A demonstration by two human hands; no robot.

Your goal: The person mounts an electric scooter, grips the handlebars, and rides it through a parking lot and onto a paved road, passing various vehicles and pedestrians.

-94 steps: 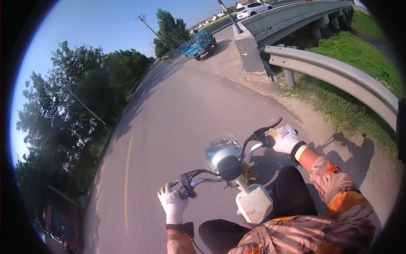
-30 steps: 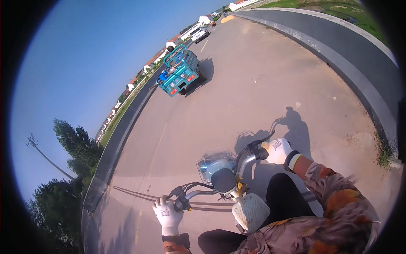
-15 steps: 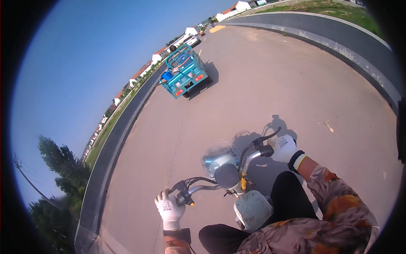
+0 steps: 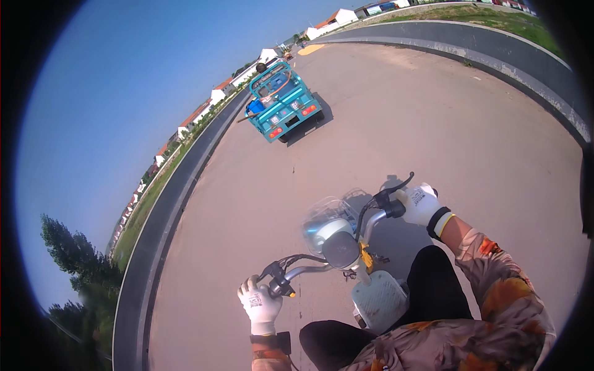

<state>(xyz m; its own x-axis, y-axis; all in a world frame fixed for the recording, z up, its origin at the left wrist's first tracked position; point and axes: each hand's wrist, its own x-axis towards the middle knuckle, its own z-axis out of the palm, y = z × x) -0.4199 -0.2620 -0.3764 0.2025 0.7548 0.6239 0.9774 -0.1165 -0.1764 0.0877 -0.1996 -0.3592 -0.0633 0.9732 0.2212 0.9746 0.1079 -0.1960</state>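
I sit astride a two-wheeled scooter with chrome handlebars (image 4: 373, 224). My left hand (image 4: 260, 307), in a white glove, is closed round the left grip, its fingers near the left brake lever (image 4: 268, 270). On the right grip, which the glove mostly covers, my right hand (image 4: 422, 204) is closed too. The right brake lever (image 4: 405, 182) sticks out ahead of it, with no fingers on it. Between the bars are a round dark instrument pod (image 4: 341, 250) and a clear windshield (image 4: 328, 216). Something yellow (image 4: 367, 257) hangs beside the steering stem.
Ahead on the left, a teal cargo tricycle (image 4: 286, 105) with a blue container (image 4: 255, 107) travels the paved road (image 4: 396, 111). Low dark walls (image 4: 158, 266) line both sides. A yellow patch (image 4: 310, 49) lies on the road far ahead. White houses and trees stand beyond.
The tricycle sits slightly farther right in view, and the white car beyond it is now largely hidden. My hands and handlebars have shifted a little right in the picture; both grips stay held.
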